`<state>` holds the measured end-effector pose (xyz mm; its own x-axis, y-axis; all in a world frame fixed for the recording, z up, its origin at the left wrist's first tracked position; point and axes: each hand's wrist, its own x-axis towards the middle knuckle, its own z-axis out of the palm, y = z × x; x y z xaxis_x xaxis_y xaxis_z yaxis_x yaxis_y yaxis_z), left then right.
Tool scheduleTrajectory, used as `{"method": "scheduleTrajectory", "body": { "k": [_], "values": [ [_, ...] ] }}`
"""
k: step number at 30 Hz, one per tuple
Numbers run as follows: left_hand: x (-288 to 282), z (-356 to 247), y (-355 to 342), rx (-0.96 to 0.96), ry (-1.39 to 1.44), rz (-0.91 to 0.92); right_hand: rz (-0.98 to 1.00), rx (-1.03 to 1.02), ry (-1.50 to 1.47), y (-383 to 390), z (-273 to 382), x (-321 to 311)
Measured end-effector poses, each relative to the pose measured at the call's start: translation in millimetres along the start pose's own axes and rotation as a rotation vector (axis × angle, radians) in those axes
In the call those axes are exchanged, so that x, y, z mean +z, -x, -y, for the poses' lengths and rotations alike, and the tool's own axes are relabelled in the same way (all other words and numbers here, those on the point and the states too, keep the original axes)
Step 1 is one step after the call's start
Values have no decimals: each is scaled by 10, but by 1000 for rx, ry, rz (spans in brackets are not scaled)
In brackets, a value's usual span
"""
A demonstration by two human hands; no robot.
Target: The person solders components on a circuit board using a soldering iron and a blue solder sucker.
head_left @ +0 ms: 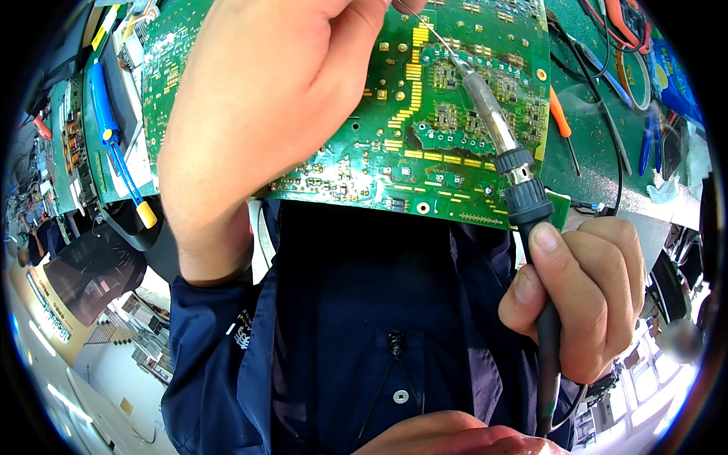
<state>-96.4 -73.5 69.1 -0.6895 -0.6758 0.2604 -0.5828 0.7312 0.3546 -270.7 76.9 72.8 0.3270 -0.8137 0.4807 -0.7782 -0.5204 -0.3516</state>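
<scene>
A large green circuit board (455,182) with gold pads and small components lies in front of me. My right hand (584,296) is wrapped round the dark handle of a soldering iron (493,114), whose metal barrel slants up and left over the board. From the iron's tip a thin solder wire (428,24) runs up to my left hand (334,53). That hand reaches across the board with its fingers pinched at the top edge of the picture, partly cut off. My left forearm covers part of the board.
Left of the board lies a blue solder sucker (105,106) with a yellow end. To the right are an orange-handled screwdriver (560,114), a black cable (599,95), blue tweezers (650,140) and a blue packet (675,80) on the green mat (588,163).
</scene>
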Motion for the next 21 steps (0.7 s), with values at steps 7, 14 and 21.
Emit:
{"method": "scheduleTrajectory", "body": {
  "k": [7, 14, 21],
  "values": [
    [-324, 77, 6, -187, 282, 163, 26, 1, 3, 0, 10, -17],
    [-110, 216, 443, 44, 42, 18, 22, 36, 75, -46, 138, 19],
    [16, 318, 700, 9, 161, 47, 42, 102, 139, -103, 276, 52]
  ]
}}
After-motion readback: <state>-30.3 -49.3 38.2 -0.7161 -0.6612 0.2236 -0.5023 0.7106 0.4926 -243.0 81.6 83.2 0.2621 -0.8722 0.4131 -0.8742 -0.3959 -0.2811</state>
